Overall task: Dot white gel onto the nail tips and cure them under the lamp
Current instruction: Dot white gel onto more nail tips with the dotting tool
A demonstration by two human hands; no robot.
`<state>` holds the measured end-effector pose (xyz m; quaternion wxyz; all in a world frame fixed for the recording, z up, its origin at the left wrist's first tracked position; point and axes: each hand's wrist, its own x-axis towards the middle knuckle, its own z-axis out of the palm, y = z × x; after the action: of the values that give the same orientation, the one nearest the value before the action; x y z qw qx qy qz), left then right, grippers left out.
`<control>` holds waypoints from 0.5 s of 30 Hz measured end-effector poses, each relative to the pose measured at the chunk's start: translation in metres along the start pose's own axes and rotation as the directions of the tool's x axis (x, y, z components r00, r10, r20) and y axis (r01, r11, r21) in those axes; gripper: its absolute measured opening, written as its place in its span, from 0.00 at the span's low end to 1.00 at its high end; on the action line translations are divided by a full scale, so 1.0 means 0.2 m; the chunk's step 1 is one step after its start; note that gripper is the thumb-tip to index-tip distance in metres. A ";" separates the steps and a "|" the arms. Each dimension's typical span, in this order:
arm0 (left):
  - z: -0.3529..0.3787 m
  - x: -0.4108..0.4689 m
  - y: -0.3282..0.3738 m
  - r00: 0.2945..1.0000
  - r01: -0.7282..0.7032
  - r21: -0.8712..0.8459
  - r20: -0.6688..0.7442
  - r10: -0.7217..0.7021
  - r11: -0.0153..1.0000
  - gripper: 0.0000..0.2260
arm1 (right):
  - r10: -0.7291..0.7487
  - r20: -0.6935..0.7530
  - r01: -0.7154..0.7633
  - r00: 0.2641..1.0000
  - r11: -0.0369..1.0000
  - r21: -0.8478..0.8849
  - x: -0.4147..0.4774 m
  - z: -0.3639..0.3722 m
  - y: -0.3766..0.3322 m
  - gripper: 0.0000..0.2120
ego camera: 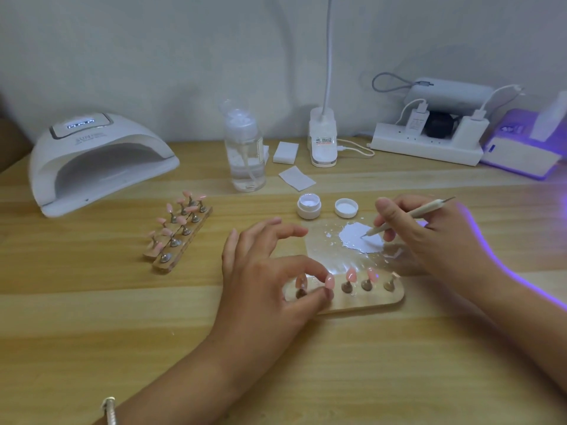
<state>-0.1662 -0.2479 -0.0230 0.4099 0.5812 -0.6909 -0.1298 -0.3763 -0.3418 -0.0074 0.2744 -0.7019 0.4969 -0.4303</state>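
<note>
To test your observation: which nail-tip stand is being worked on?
The near stand, where the left hand pinches a nail tip; the other stands lie untouched beside the lamp.

Only one view here — a wide-angle camera worn on the person's head. It looks forward and down on the worktop (92, 317) from close, so the left hand (260, 271) and the right hand (429, 234) sit near the middle of the frame, and the wall (153, 41) closes the upper part.

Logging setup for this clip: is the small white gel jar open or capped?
Open. The gel jar shows a bare mouth, and its lid lies apart beside it, inside facing up.
</note>
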 end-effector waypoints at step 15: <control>-0.02 -0.02 0.06 0.987 -0.144 -0.055 -0.078 0.140 0.988 0.02 | 0.011 -0.006 -0.011 1.000 1.000 0.002 0.00 0.01 0.01 0.16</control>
<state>-0.1723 -0.2399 -0.0147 0.4607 0.5223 -0.7107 -0.0993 -0.3766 -0.3427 -0.0101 0.2758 -0.6976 0.5011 -0.4314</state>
